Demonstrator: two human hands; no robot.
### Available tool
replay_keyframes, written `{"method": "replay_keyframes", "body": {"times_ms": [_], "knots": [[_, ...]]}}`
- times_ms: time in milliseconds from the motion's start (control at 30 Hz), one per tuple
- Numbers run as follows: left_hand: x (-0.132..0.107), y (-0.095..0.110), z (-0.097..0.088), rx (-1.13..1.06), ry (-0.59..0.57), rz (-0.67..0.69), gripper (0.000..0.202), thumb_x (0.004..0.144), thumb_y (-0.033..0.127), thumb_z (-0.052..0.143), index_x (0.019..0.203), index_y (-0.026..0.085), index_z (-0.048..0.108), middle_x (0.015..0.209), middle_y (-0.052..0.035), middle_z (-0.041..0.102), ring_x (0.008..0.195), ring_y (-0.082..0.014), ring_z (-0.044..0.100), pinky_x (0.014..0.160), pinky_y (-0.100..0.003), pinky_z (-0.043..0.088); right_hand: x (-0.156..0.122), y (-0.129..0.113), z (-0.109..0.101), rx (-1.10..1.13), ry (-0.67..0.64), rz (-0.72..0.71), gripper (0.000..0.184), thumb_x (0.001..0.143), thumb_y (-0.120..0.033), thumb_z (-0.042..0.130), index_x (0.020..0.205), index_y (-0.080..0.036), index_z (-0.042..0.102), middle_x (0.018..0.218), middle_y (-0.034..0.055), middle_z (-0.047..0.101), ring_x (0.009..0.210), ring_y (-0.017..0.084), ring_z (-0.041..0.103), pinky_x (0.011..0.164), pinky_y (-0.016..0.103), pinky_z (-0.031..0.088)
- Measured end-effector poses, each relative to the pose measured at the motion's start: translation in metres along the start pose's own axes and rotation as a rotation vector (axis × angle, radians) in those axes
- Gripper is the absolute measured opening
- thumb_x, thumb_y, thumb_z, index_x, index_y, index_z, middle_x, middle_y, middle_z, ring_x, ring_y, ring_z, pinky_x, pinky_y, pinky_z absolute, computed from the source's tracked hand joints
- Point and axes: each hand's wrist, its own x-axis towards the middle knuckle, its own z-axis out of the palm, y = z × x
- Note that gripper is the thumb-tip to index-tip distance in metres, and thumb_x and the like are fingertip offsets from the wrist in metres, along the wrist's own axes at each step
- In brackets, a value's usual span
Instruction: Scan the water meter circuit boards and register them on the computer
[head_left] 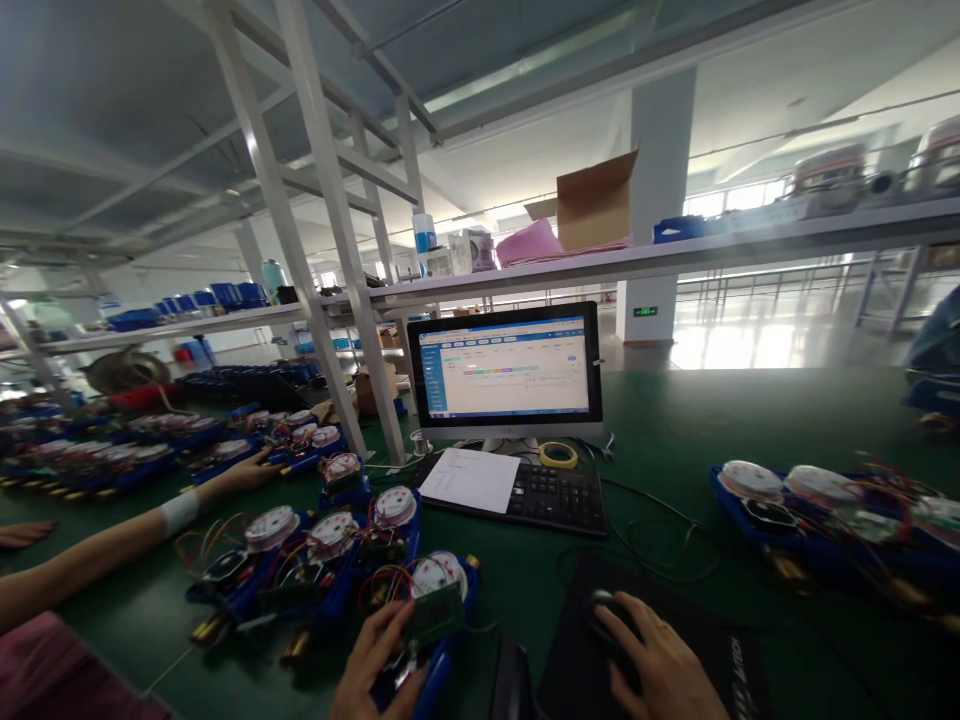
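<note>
My left hand (379, 660) rests at the bottom centre with its fingers curled on a blue water meter (439, 605) that carries a green circuit board and a white dial. My right hand (660, 665) lies over a black computer mouse (611, 615) on a dark mouse pad (712, 660), fingers wrapped on it. Straight ahead stand a monitor (510, 370) showing a table of data and a black keyboard (547, 495) with a white sheet of paper (471, 478) on its left part.
Several more blue meters (315, 555) with coloured wires lie at the left, others (832, 515) at the right. A co-worker's arm (135, 535) reaches in from the left towards a row of meters. A yellow tape roll (559, 455) lies behind the keyboard. Shelving (675, 255) overhead holds boxes.
</note>
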Motion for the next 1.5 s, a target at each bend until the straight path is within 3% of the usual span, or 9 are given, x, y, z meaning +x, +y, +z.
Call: {"method": "replay_keyframes", "body": {"times_ms": [367, 767, 933, 1100, 1200, 1333, 1500], "knots": [[0.001, 0.004, -0.003, 0.056, -0.062, -0.083, 0.040, 0.070, 0.047, 0.058, 0.108, 0.035, 0.060, 0.115, 0.0014, 0.055, 0.090, -0.0179, 0.056, 0.089, -0.031, 0.044, -0.005, 0.001, 0.005, 0.024, -0.029, -0.031, 0.043, 0.068, -0.025, 0.053, 0.111, -0.022, 0.057, 0.109, 0.0086, 0.056, 0.092, 0.019, 0.059, 0.073, 0.028, 0.055], [0.002, 0.003, 0.001, 0.014, -0.027, -0.152, 0.041, 0.072, 0.052, 0.055, 0.107, 0.032, 0.061, 0.117, -0.0006, 0.053, 0.099, -0.0191, 0.054, 0.087, -0.029, 0.047, -0.002, -0.001, 0.001, 0.044, -0.030, -0.005, 0.045, 0.068, -0.024, 0.052, 0.112, -0.023, 0.057, 0.109, 0.0078, 0.056, 0.092, 0.018, 0.059, 0.073, 0.027, 0.055], [0.006, 0.001, -0.005, 0.107, -0.140, -0.142, 0.045, 0.074, 0.052, 0.053, 0.112, 0.029, 0.059, 0.120, -0.0042, 0.053, 0.103, -0.0210, 0.054, 0.095, -0.034, 0.043, -0.003, 0.000, 0.002, 0.038, -0.051, -0.010, 0.047, 0.069, -0.024, 0.052, 0.115, -0.023, 0.055, 0.110, 0.0084, 0.055, 0.093, 0.018, 0.058, 0.074, 0.028, 0.055], [0.003, 0.005, -0.002, 0.047, -0.083, -0.163, 0.045, 0.074, 0.052, 0.053, 0.111, 0.028, 0.059, 0.121, -0.0040, 0.051, 0.105, -0.0218, 0.051, 0.095, -0.035, 0.042, -0.007, 0.000, 0.008, 0.039, -0.067, 0.000, 0.047, 0.071, -0.025, 0.052, 0.118, -0.024, 0.053, 0.113, 0.0078, 0.053, 0.096, 0.018, 0.057, 0.076, 0.029, 0.054], [0.002, 0.011, -0.003, 0.036, -0.143, -0.164, 0.044, 0.075, 0.049, 0.053, 0.113, 0.027, 0.057, 0.121, -0.0049, 0.049, 0.099, -0.0203, 0.053, 0.091, -0.033, 0.046, -0.011, 0.001, 0.013, 0.049, -0.071, 0.008, 0.046, 0.073, -0.027, 0.050, 0.119, -0.024, 0.052, 0.114, 0.0077, 0.051, 0.096, 0.018, 0.056, 0.076, 0.029, 0.054], [0.004, 0.019, -0.006, -0.025, -0.132, -0.157, 0.038, 0.077, 0.042, 0.054, 0.111, 0.026, 0.059, 0.116, -0.0059, 0.050, 0.089, -0.0180, 0.054, 0.087, -0.032, 0.047, -0.016, 0.005, 0.020, 0.060, -0.061, -0.012, 0.045, 0.078, -0.032, 0.045, 0.122, -0.024, 0.048, 0.117, 0.0081, 0.049, 0.094, 0.018, 0.056, 0.075, 0.030, 0.055], [0.012, 0.028, 0.000, -0.125, -0.167, -0.135, 0.032, 0.076, 0.025, 0.054, 0.106, 0.022, 0.061, 0.108, -0.0060, 0.051, 0.083, -0.0149, 0.052, 0.080, -0.029, 0.047, -0.027, 0.010, 0.040, 0.107, -0.009, -0.023, 0.044, 0.082, -0.041, 0.040, 0.123, -0.026, 0.045, 0.118, 0.0076, 0.049, 0.088, 0.019, 0.058, 0.066, 0.031, 0.055]]}}
